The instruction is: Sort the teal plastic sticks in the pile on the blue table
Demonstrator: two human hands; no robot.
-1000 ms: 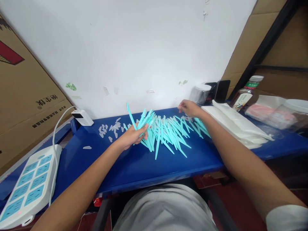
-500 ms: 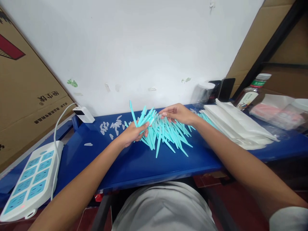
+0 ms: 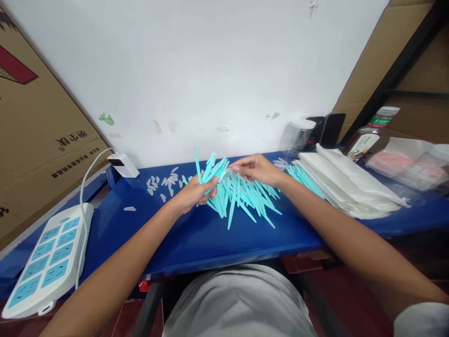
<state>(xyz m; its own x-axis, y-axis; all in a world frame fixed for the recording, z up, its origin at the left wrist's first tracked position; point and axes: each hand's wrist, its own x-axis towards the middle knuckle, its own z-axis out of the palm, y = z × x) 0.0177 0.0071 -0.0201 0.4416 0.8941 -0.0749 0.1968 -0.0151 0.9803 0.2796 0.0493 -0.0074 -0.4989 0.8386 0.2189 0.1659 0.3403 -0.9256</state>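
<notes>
Turquoise sticks piled on counter; left of pile, translucent slips, one power strip; right, white pouches, one bottle. Left hand clamped on stick bunch at pile's left end; right hand, a second earlier at pile's right rear, now covering its back middle, grip unclear. Hands: two; sticks: too overlapped to count.

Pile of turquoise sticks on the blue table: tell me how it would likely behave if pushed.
The pile would probably scatter rather than move as one, since its sticks lie loose and crossed. Each is likely stiff: those in the left hand jut out without drooping. They look thin, so each is probably light.
</notes>
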